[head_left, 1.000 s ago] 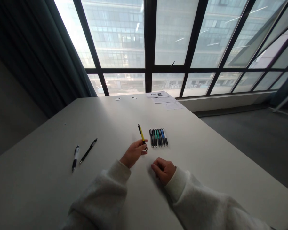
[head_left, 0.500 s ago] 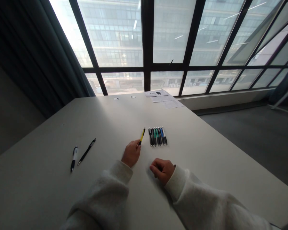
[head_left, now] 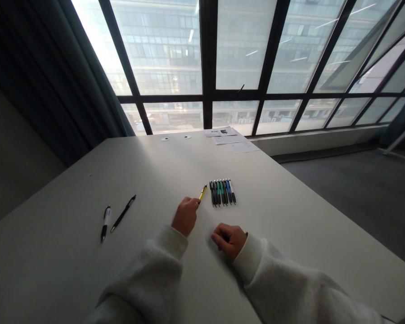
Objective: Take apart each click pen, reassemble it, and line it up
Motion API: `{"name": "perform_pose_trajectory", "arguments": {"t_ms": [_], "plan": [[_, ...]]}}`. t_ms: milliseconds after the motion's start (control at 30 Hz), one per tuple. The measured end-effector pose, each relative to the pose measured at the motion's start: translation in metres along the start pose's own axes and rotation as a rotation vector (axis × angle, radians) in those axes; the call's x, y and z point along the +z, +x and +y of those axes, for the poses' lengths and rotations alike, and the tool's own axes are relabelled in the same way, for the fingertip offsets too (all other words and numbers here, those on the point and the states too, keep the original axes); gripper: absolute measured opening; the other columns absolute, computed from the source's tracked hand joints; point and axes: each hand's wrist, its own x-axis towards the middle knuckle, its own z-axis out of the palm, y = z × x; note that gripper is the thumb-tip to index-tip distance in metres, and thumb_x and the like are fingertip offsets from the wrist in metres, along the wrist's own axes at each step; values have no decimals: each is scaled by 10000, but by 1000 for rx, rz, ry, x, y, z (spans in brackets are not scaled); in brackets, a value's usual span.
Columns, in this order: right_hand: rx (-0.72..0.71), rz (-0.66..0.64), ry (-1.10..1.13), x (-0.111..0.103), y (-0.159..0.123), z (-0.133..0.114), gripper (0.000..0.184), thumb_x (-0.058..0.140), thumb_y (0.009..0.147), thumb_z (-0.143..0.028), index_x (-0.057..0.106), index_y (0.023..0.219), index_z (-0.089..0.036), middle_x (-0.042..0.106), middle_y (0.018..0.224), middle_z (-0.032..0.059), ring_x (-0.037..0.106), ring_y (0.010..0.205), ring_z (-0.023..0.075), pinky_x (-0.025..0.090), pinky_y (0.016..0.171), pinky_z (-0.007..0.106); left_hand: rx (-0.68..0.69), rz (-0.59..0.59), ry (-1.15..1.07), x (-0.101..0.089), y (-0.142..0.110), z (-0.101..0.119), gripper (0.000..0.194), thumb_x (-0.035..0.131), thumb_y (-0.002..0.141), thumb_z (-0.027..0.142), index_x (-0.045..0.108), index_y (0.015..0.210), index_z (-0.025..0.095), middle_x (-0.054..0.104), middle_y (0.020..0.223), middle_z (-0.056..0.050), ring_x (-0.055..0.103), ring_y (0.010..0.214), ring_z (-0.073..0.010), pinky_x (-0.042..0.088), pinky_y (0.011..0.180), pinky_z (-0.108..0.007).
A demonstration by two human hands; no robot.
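Observation:
My left hand is closed on a yellow pen, whose upper part sticks out from the fingers and slants up to the right. The lower part is hidden by the hand. Just right of the pen's tip lies a row of several pens, side by side, with black, green, blue and white barrels. Nearer to me, below that row, my right hand rests on the table with its fingers curled in. Nothing shows in it, though the inside of the fist is dark.
On the white table, a white-and-dark pen and a black pen lie apart at the left. Papers lie by the far right edge. Windows and a dark curtain stand beyond.
The yellow pen has tilted further to the right and its top has come down closer to the row. The right hand stays where it was.

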Motion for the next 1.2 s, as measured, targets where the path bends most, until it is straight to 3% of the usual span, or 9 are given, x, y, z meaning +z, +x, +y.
{"name": "perform_pose_trajectory", "arguments": {"t_ms": [167,467,667,1067,1200], "plan": [[-8,-8,-7,0,0,1,184,561,831,-275,573,671,-186,576,502,-26,493,459,106,386,491,214,43,-14,49,3,0,-5,277,458,882,109,725,947,149,639,848,-81,613,745,-169,512,753,-299],[-29,-9,4,0,0,1,192,556,828,-279,562,660,-187,558,492,-30,473,450,104,384,491,215,120,-56,126,2,-1,-7,277,580,875,245,687,1100,124,667,967,-116,582,920,-241,486,887,-396],[-29,-16,0,0,0,2,194,553,830,-286,568,665,-185,557,499,-29,476,456,104,382,491,215,152,-68,144,4,-3,-6,333,631,835,211,661,1160,148,655,1026,-108,557,964,-243,480,910,-391],[-38,2,-41,0,1,1,192,558,815,-275,568,648,-181,543,500,-32,456,465,101,363,488,213,227,-40,119,8,2,10,222,503,920,200,716,977,180,692,882,-75,562,853,-205,485,845,-360],[-35,-1,-58,0,-1,0,191,560,821,-271,572,652,-182,550,504,-31,451,465,101,361,487,214,225,-12,122,8,1,9,222,514,921,246,717,972,171,687,932,-89,562,898,-218,482,860,-383]]}}
